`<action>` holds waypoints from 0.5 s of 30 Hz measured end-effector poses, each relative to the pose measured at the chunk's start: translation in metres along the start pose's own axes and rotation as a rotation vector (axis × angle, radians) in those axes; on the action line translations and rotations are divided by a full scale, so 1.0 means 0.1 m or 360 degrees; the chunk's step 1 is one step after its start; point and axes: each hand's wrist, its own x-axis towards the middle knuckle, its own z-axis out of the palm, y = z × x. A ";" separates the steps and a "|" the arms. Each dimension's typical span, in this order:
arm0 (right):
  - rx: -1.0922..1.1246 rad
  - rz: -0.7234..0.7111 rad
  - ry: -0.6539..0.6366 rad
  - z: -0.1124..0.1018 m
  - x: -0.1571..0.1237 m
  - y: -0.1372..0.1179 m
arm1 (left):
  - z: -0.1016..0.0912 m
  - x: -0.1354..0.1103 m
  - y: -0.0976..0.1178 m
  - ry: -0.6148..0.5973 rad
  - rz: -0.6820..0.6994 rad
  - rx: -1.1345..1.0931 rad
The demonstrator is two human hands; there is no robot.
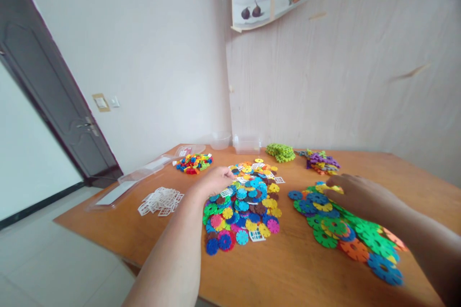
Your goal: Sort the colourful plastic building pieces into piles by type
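A heap of small coloured notched discs (242, 236) spreads over the middle of the table, with a few white window-shaped plastic pieces (257, 235) among them. My left hand (216, 180) reaches over the heap's far left side. Its fingers are pinched together, and whatever is between them is hidden. On the right lies a pile of larger notched discs (355, 249), green, blue, orange and yellow. My right hand (347, 191) hovers low at that pile's far end. Its thumb and fingers stand apart, with a yellow disc (334, 189) showing in the gap; contact is unclear.
White lattice pieces (162, 200) lie at the left. Behind are small coloured blocks (194, 163), clear containers (247, 144), green pieces (280, 152) and purple pieces (323, 161). Clear lids (118, 193) line the wooden table's (288, 278) left edge. A wall stands behind.
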 end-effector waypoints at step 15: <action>0.0121 -0.0522 0.0101 -0.13 -0.20 -0.81 | -0.11 -0.15 0.04 -0.0283 -0.0105 0.0069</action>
